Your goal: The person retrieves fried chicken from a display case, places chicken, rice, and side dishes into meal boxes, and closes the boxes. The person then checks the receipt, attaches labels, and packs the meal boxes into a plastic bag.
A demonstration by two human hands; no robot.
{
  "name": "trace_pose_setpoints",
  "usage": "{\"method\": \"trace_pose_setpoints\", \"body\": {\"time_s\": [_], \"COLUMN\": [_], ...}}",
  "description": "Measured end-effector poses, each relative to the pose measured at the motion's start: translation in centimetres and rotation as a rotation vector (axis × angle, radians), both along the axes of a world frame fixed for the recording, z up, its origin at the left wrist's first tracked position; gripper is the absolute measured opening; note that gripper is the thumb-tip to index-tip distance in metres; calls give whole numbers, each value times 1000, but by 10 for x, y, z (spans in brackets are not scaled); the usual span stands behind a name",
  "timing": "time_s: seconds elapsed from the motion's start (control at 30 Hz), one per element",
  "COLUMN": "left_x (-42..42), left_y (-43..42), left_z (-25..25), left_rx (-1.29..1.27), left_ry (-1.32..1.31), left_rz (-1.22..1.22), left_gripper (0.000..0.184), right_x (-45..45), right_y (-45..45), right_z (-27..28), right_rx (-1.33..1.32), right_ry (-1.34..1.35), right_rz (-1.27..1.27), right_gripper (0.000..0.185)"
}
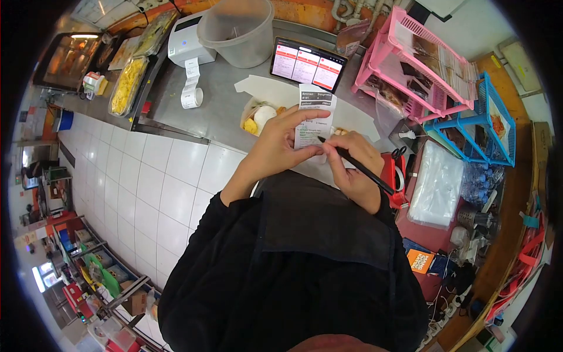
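Observation:
My left hand (280, 139) holds a printed paper receipt (315, 111) upright between its thumb and fingers, over the metal counter. A black pen (366, 170) is in my right hand (355, 165), its tip at the lower part of the receipt. Behind my left hand is an open paper food box (251, 117) with a white rounded food and yellow pieces. Another open box (358, 120), partly hidden by the receipt and my right hand, holds food too. Just beyond the receipt a tablet (308, 63) shows three columns of orders.
A label printer (190, 40) with a paper strip and a plastic tub (236, 32) stand at the back left. Pink (410, 64) and blue racks (478, 126) are at the right, near plastic bags (436, 185) and a red tape dispenser (392, 179). Yellow food fills a tray (128, 87).

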State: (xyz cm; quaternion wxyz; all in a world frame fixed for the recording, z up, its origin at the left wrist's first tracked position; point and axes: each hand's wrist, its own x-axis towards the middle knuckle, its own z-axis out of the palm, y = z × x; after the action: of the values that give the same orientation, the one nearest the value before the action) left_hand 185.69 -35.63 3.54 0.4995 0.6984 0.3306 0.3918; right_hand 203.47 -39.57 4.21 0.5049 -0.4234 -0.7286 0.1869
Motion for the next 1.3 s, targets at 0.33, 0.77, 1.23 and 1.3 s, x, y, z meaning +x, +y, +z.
{"method": "trace_pose_setpoints", "body": {"time_s": [0.33,0.77,1.23,1.3], "left_x": [2,-85,-158,-158], "left_y": [3,-13,-39,-38], "left_z": [-4,-27,-45,-39], "left_rx": [-56,-141,-78,-71], "left_ry": [-38,-84,-22,-51], "left_rz": [-31,442,775,768], "left_gripper": [55,24,28,32], "right_x": [0,19,-80,-100], "right_y": [-4,26,52,62], "right_z": [-11,-233,-170,-166], "right_rx": [6,-105,-56,28], "right_ry": [13,-616,-640,-582], "right_rz": [30,-178,-302,-148], "right_gripper": [10,7,32,34]}}
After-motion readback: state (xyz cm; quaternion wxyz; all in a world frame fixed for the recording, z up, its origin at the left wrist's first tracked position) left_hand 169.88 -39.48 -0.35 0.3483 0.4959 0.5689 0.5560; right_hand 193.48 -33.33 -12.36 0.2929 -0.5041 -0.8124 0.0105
